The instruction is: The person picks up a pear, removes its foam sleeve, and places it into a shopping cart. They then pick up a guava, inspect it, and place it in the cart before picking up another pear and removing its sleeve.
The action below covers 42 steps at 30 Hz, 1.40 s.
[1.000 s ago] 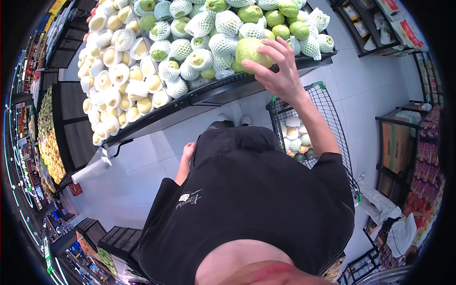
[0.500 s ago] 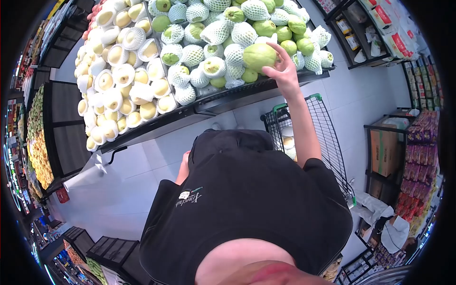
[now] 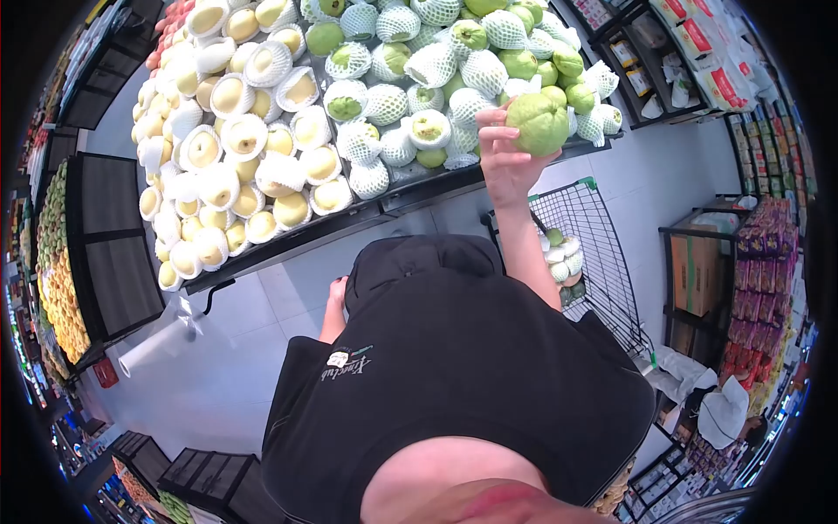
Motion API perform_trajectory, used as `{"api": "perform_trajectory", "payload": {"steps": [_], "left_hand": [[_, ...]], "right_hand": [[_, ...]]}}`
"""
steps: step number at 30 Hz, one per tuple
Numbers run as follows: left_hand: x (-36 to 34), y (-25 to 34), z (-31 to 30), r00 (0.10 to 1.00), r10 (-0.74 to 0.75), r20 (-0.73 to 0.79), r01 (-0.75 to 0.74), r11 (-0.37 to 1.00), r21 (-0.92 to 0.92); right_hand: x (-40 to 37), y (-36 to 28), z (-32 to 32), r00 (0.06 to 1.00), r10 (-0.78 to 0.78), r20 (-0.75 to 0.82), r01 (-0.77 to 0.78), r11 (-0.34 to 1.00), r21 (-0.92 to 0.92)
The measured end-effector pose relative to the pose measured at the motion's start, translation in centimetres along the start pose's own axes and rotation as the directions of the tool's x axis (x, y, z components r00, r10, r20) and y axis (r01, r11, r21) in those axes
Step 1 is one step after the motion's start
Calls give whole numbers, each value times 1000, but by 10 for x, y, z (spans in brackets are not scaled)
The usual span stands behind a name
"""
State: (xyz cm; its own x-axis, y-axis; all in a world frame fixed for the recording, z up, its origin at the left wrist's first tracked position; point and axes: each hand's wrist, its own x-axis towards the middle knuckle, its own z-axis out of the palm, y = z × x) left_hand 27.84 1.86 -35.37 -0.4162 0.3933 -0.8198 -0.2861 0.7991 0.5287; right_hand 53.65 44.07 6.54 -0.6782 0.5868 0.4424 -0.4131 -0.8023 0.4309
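A bare green guava [image 3: 538,122] is in my right hand [image 3: 509,162], raised over the front right edge of the produce stand. The fingers wrap round its left and lower sides. Behind it lie piled guavas [image 3: 384,105], many in white foam nets and some bare. My left hand [image 3: 337,291] hangs low beside my black shorts, away from the fruit. Its fingers show too little to tell their pose.
Pale yellow pears [image 3: 243,135] in foam nets fill the stand's left half. A wire shopping cart [image 3: 602,236] holding netted fruit [image 3: 566,256] stands right of my forearm. A plastic bag roll [image 3: 157,345] is at lower left. Another person [image 3: 720,415] is at far right.
My right hand has moved right with the guava and turned, so the fruit's ribbed end shows. The view has shifted slightly, revealing more fruit in the cart. My left hand stays low.
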Motion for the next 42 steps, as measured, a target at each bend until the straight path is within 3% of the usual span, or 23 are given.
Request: {"api": "perform_trajectory", "payload": {"steps": [10,13,14,16,17,18,19,21,22,23,25,30,33,34,35,36,37,39,42], "left_hand": [[-6,-66,-63,982,-105,158,82,986,144],[3,-56,-72,983,-98,157,74,985,156],[9,-48,-75,986,-83,147,60,986,152],[18,-29,-74,994,-45,101,32,992,122],[24,-20,-73,997,-27,79,18,994,108],[28,-12,-72,998,-14,67,7,995,97],[30,-6,-70,998,-6,56,1,996,88],[31,-3,-67,999,-4,54,-1,997,78],[30,-6,-67,998,-7,57,3,997,75],[26,-9,-67,998,-14,59,10,997,74],[19,-21,-68,996,-34,77,27,996,83],[3,-55,-68,987,-87,134,72,991,113],[10,-54,-62,989,-79,126,67,993,101],[14,-50,-60,990,-73,119,62,994,93],[19,-46,-58,991,-67,116,58,995,86],[23,-40,-56,992,-58,109,50,996,80],[27,-35,-54,993,-50,104,43,996,74],[34,-26,-52,995,-38,96,32,997,66],[39,-16,-54,996,-25,89,19,997,70]], "right_hand": [[-12,27,-37,988,118,103,-122,992,30],[-22,23,-35,999,31,11,-27,964,-263],[-21,16,-30,1000,21,17,-11,882,-472],[-12,20,-3,967,-241,-80,40,455,-889],[-7,23,9,922,-382,-61,5,169,-986],[2,21,16,914,-404,33,-8,-99,-995],[10,20,18,917,-358,177,28,-384,-923],[22,19,24,908,-158,387,89,-831,-549],[25,20,32,913,-39,405,87,-954,-288],[27,17,34,911,66,407,159,-967,-199],[33,11,32,878,274,392,304,-952,-16],[35,12,31,814,406,414,401,-910,105],[37,23,22,768,278,577,397,-914,-88],[37,31,19,824,19,566,327,-832,-448],[35,40,16,862,-221,456,235,-624,-746],[32,47,15,875,-405,264,136,-318,-938],[27,50,14,889,-438,130,121,-48,-991],[19,49,8,909,-392,-144,71,485,-872],[16,54,-7,931,-325,-168,167,786,-596]]}}
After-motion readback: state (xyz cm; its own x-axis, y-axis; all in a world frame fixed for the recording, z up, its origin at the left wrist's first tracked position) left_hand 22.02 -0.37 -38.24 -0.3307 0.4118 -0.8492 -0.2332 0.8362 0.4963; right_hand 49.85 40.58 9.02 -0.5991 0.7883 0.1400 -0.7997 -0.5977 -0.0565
